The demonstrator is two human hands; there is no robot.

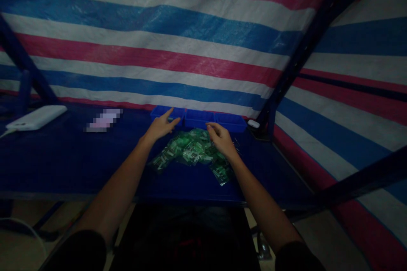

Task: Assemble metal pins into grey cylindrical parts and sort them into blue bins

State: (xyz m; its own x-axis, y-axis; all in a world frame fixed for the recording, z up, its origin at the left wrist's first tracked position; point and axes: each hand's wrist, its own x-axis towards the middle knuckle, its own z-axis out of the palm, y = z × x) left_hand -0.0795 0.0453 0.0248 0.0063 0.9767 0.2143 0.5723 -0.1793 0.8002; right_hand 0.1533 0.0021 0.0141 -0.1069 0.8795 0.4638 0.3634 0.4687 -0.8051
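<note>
My left hand (163,125) is over the front edge of the left blue bin (155,113), its fingers apart and nothing visible in them. My right hand (220,136) hovers at the right part of a pile of small clear bags with green and white pieces (190,146); its thumb and fingers are curled towards each other, and whether they hold something is too small to tell. A middle blue bin (200,118) and a right blue bin (232,123) stand in a row behind the pile. Some thin pins (237,144) lie right of my right hand.
On the dark blue table (79,165), a white power bank (40,117) with a cable lies far left, beside a pixelated flat object (104,119). A small white case (253,123) is at the right. Blue frame posts and a striped sheet (178,51) bound the table.
</note>
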